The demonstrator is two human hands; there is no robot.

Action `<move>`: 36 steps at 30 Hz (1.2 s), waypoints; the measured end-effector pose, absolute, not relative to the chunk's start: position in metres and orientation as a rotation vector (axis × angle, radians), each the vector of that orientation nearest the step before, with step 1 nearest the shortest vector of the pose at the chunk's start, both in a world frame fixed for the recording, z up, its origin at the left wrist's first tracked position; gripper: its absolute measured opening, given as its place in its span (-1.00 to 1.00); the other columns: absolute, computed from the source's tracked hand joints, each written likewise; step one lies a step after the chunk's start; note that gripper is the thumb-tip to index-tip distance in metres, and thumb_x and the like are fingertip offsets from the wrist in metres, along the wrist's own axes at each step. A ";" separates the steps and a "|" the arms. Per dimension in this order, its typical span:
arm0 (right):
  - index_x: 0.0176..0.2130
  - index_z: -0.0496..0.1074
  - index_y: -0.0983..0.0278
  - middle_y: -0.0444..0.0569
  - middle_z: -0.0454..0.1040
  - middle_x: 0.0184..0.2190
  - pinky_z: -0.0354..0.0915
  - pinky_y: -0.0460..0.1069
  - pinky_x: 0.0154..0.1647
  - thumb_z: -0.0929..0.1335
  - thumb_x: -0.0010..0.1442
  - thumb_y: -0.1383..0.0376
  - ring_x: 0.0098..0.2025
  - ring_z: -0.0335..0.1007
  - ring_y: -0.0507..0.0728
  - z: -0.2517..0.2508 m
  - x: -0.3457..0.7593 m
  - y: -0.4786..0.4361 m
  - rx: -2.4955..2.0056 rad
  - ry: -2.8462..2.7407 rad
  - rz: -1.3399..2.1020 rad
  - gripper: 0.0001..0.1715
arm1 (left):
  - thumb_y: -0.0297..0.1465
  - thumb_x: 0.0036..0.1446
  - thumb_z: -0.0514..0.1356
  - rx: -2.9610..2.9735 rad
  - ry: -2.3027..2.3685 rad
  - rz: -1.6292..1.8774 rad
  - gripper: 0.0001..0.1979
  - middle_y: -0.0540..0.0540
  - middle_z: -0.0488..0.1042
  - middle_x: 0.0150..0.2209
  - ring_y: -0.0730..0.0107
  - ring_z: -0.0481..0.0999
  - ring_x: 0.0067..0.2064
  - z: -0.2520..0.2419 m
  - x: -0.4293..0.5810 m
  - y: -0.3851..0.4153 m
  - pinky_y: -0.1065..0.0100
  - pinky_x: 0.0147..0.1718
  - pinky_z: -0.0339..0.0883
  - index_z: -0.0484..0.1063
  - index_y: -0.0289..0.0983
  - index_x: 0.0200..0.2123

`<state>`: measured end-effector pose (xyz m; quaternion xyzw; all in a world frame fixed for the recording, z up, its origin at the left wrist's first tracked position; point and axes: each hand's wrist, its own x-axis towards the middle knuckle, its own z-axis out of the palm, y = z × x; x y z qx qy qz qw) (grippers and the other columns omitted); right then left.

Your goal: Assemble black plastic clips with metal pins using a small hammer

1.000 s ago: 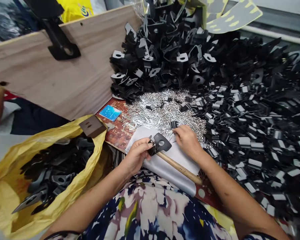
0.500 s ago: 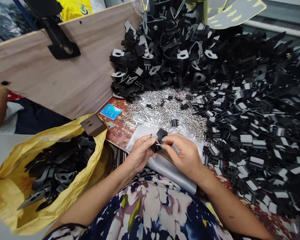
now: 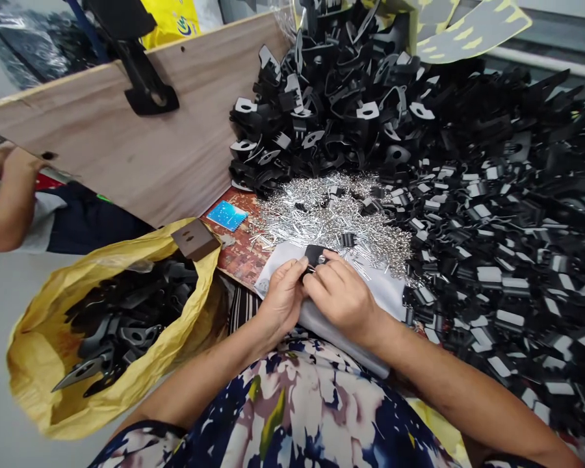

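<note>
My left hand pinches a small black plastic piece between thumb and fingers, above a grey cloth in front of my body. Closed around the same piece from the other side is my right hand, its curled fingers touching my left fingertips. Much of the piece is hidden by the fingers, and whether a metal pin sits in it is hard to see. Just beyond lies a heap of thin silvery metal pins. One small black clip part rests on the near side of that heap.
Large black plastic parts pile up behind the pins; small black parts spread on the right. A yellow sack of black pieces stands left, a brown block on its rim. Beyond the wooden board shows another person's arm.
My right hand has moved in against the left and its fingers have curled around the black piece. The pin it held at the piece is now mostly hidden. The view has shifted slightly left.
</note>
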<state>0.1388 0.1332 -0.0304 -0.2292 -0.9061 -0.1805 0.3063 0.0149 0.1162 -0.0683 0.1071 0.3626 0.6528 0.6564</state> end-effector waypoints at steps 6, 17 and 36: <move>-0.14 0.50 0.30 -0.06 0.51 -0.38 0.43 0.12 0.16 0.27 0.38 0.49 -0.29 0.38 0.09 -0.032 0.143 0.137 -0.530 -2.434 -0.349 -0.78 | -0.27 -0.14 0.53 0.311 0.874 1.425 -0.58 0.11 0.34 -0.56 0.61 0.29 -0.55 -0.070 0.007 0.115 0.55 -0.56 0.26 0.33 -0.29 -0.55; -0.47 0.39 0.24 -0.10 0.30 -0.57 0.18 0.08 -0.11 0.33 0.38 0.40 -0.38 0.13 0.14 -0.030 0.141 0.130 -0.815 -2.382 -0.558 -0.65 | -0.17 -0.14 0.53 0.358 0.877 1.393 -0.56 0.07 0.40 -0.54 0.54 0.35 -0.53 -0.065 0.006 0.113 0.51 -0.62 0.31 0.37 -0.28 -0.52; -0.27 0.40 0.27 0.07 0.49 -0.24 0.11 0.03 -0.28 0.40 0.32 0.05 -0.19 0.39 0.23 -0.057 0.187 0.120 -1.469 -2.873 0.145 -0.67 | -0.03 0.33 0.12 0.972 1.438 1.047 -0.57 0.00 0.43 -0.41 0.48 0.29 -0.54 -0.090 -0.080 0.040 0.49 -0.62 0.12 0.46 -0.25 -0.02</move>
